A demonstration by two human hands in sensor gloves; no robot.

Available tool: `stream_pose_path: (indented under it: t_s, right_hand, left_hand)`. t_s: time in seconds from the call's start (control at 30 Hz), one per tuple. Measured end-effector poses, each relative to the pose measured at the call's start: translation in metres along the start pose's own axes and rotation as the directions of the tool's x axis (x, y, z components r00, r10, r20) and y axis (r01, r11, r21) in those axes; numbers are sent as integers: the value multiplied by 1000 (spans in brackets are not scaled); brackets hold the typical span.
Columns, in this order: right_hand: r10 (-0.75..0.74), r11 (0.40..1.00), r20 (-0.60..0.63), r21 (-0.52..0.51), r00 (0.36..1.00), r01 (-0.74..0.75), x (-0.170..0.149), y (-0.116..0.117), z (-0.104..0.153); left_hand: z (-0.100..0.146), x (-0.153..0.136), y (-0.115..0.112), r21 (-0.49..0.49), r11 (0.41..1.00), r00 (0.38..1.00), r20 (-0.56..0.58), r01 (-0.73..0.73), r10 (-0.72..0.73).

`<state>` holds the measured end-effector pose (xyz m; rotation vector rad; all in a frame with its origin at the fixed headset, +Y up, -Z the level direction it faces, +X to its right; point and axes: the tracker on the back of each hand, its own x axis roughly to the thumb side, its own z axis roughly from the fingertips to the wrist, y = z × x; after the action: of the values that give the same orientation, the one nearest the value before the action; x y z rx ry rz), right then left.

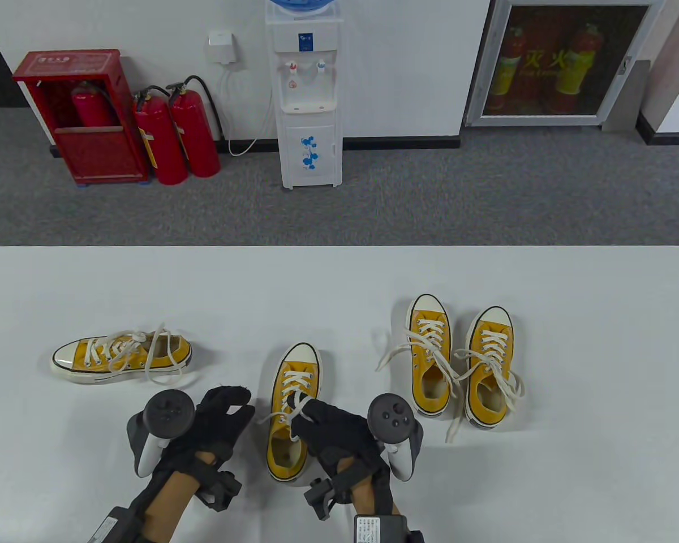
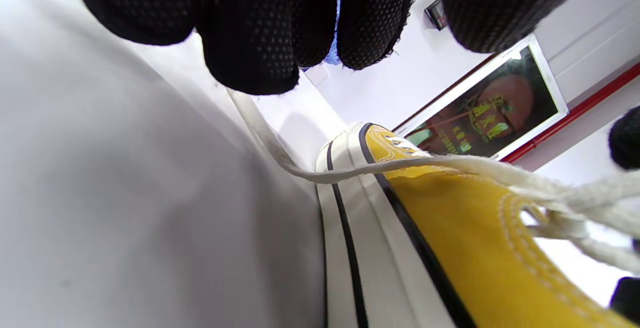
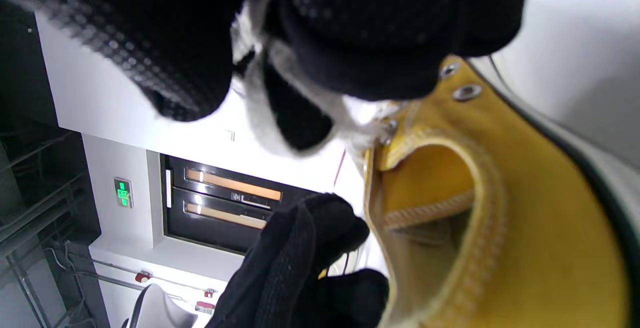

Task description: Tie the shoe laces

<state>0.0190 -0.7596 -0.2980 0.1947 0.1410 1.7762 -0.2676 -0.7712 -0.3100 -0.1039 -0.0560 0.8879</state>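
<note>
Four yellow canvas sneakers with white laces are on the white table. The middle sneaker stands toe away from me, between my hands. My right hand is over its tongue and pinches one white lace just above the top eyelets. My left hand is curled just left of this sneaker. The other lace runs off the sneaker's side across the table to my left fingertips. I cannot tell whether they hold it.
One sneaker lies on its side at the left, laces loose. Two sneakers stand side by side at the right, with untied laces trailing on the table. A water dispenser and fire extinguishers stand beyond the table's far edge.
</note>
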Motion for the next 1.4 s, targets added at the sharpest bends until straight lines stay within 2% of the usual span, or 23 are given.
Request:
stream_pose_path:
  t_s: [0.33, 0.5, 0.83, 1.03, 1.1, 1.27, 1.3, 1.4]
  right_hand:
    - [138, 990, 25, 17, 990, -139, 2, 8, 1]
    - [273, 961, 87, 12, 958, -275, 11, 16, 4]
    - [400, 914, 190, -19, 896, -404, 24, 31, 10]
    - [507, 860, 233, -76, 830, -504, 30, 35, 15]
    - [510, 858, 236, -81, 827, -506, 31, 36, 15]
    - [533, 844, 239, -79, 811, -531, 31, 34, 15]
    - [536, 842, 234, -77, 811, -534, 31, 33, 14]
    - [458, 887, 212, -37, 863, -461, 29, 29, 11]
  left_hand:
    - [5, 11, -3, -5, 988, 985, 68, -157, 157]
    - [9, 21, -7, -35, 978, 972, 115, -205, 207]
    - [15, 33, -14, -65, 966, 950, 177, -251, 258]
    - [16, 35, -14, -44, 967, 952, 170, -251, 255]
    - [16, 36, -13, -33, 963, 950, 158, -266, 268]
    - [14, 35, -10, -15, 984, 970, 165, -177, 177]
    - [14, 34, -9, -4, 985, 972, 161, -171, 169]
    - [13, 29, -5, 44, 991, 984, 130, -129, 122]
